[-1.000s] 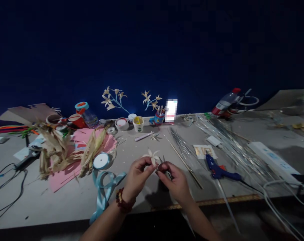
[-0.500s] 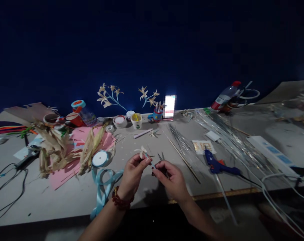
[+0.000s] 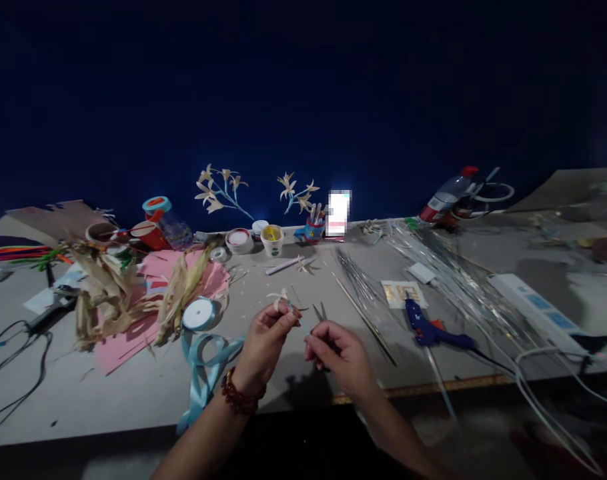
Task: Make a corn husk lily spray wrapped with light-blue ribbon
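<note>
My left hand (image 3: 268, 337), with a beaded bracelet at its wrist, pinches a small artificial flower (image 3: 279, 300) by its stem. The flower has pale, husk-like petals that point away from me. A narrow light-blue ribbon strip (image 3: 303, 325) runs from the stem to my right hand (image 3: 341, 350). The thumb and fingertips of that hand are closed on the strip's end. Just beyond the right hand's knuckles, open scissors (image 3: 320, 313) show their blades. Their handles are hidden, and I cannot tell whether the hand touches them.
Left of my hands lie a ribbon roll (image 3: 198, 313), loose blue ribbon (image 3: 203, 373), dried corn husks (image 3: 108, 293) and pink paper (image 3: 126, 347). To the right are wires (image 3: 361, 280), a blue glue gun (image 3: 433, 330) and a power strip (image 3: 536, 307). Finished flower sprays (image 3: 223, 190) stand behind.
Both hands stay close together with the flower and strip between them. The fingertips have drawn slightly apart, and more of the blue strip shows. The view has shifted a little.
</note>
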A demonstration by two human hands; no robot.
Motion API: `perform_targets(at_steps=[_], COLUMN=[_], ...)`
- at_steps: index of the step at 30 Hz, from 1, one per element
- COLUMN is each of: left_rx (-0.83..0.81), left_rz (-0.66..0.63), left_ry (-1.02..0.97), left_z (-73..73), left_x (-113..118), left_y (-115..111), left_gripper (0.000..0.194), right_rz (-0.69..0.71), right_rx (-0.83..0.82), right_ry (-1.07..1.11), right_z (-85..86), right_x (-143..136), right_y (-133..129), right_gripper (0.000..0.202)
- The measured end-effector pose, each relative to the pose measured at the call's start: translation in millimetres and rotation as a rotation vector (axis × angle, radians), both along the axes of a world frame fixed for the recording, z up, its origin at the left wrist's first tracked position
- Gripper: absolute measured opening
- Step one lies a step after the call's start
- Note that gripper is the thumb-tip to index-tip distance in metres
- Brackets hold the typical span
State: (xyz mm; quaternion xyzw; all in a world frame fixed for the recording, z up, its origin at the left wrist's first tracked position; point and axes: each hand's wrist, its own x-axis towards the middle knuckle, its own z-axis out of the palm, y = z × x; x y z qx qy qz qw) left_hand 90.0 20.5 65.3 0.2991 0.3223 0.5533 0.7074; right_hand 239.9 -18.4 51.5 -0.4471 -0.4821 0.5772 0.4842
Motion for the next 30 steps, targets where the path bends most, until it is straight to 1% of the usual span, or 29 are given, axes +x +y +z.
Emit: perform_targets(at_steps=[3,5,7,11,12,14,17,19,22,23,24,27,30], left_rx=[0.008,0.01,0.015,0.055,0.074,0.129,0.203,0.2,0.182,0.19,0.202,0.258,0.312], left_rz=[-0.004,-0.007,-0.012,-0.021,-0.017,0.007,0.089,0.176,0.265,0.281,0.29,0.293,0.3], left_ry=[0.01,0.022,0.036,0.138,0.186,0.295,0.475,0.592,0.746,0.796,0.845,0.97,1.018], left_z=[0.4,-0.3,-1.5,-3.0,-3.3,-4.9,-11.7,-18.8,-28.7,-31.0,-32.7,-36.8,-42.2], left_x=[-1.5,-3.4,-4.7,-3.4,-3.4,-6.5,-23.6,-42.1,-69.3,-75.9,-80.7,-86.3,-86.6], left_y=[-1.2,-1.8,-2.5,-4.3,-4.5,-3.7,0.1,2.8,3.0,1.7,-0.2,-7.8,-13.4], left_gripper=[0.014,0.015,0.015,0.015,0.014,0.014,0.017,0.02,0.022,0.022,0.021,0.021,0.02], right_rz=[-0.009,0.004,0.008,-0.048,-0.066,-0.106,-0.207,-0.266,-0.341,-0.349,-0.362,-0.385,-0.371], right_rx=[0.045,0.083,0.154,0.328,0.349,0.352,0.337,0.339,0.376,0.389,0.398,0.43,0.487], right_ry=[-0.129,-0.183,-0.245,-0.401,-0.413,-0.368,-0.287,-0.343,-0.601,-0.707,-0.764,-0.86,-0.921], right_z=[-0.4,0.9,3.3,6.3,5.5,1.6,-9.1,-17.9,-29.9,-32.6,-34.5,-35.3,-33.6], right_x=[0.4,2.0,3.5,1.5,0.2,-1.1,6.9,21.3,49.7,58.3,65.3,76.0,75.1], right_y=[-1.1,-0.6,1.0,5.2,6.1,7.8,13.6,22.1,41.8,49.3,56.7,77.2,92.8], right_gripper=[0.028,0.024,0.019,0.01,0.009,0.011,0.014,0.018,0.024,0.025,0.025,0.022,0.019])
